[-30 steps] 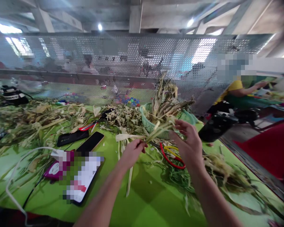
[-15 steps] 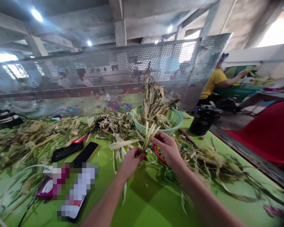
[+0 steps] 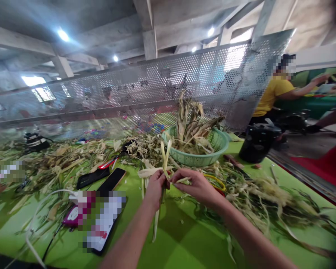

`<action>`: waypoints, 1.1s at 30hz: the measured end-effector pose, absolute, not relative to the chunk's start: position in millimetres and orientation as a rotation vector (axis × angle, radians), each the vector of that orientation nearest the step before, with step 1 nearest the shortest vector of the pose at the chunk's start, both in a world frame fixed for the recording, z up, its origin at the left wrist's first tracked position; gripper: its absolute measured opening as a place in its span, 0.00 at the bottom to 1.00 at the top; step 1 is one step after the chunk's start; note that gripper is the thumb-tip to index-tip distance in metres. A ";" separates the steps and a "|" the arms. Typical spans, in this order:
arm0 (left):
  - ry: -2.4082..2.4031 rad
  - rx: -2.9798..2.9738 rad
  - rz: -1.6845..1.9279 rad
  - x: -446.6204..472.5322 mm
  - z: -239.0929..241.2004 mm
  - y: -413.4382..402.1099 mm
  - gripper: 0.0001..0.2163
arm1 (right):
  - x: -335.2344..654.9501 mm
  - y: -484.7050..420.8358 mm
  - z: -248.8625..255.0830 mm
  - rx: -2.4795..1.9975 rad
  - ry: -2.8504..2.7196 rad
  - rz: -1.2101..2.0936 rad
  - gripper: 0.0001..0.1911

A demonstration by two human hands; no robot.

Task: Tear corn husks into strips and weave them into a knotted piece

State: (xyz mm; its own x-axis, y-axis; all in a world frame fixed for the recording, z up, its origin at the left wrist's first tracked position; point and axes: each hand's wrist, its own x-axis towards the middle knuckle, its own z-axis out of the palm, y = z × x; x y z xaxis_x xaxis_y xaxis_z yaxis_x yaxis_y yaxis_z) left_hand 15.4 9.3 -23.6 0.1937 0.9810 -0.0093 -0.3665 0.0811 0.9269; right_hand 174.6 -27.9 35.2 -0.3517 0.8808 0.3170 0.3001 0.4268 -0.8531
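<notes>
My left hand (image 3: 157,185) is closed around the lower part of a small bundle of pale corn husk strips (image 3: 166,155), whose ends stand up above the fingers. Beside it, my right hand (image 3: 192,183) pinches a husk strip (image 3: 184,180) that runs sideways from the bundle. The fingertips of both hands nearly meet. Loose pale husk strips (image 3: 148,172) lie just behind the left hand, and one long strip hangs below it. Beyond the hands stands a green plastic basket (image 3: 196,158) holding dried corn husks (image 3: 189,123).
Phones (image 3: 112,182), a purple device (image 3: 72,215) and a white cable (image 3: 33,220) lie at left. Husk scraps (image 3: 257,194) cover the table's right side, near a black bucket (image 3: 259,144). A perforated metal screen (image 3: 128,101) stands behind. A person in yellow (image 3: 276,93) sits at right.
The view has turned left, shifting the scene rightward. My right hand has gone from the bundle's upper strips to a strip held out sideways. Another person's arm now shows at the left edge.
</notes>
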 end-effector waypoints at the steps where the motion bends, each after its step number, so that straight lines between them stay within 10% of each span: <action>1: 0.849 1.048 1.186 15.6 -23.1 9.2 0.12 | 177.6 -27.8 36.8 -0.997 -1.835 0.976 0.08; 10: 1.160 1.536 1.154 11.4 -34.2 12.6 0.09 | 181.0 -21.8 28.2 -0.965 -1.626 1.152 0.25; 33: 0.852 1.128 1.154 9.8 -29.8 3.2 0.13 | 182.3 -24.1 33.6 -0.947 -1.959 0.788 0.21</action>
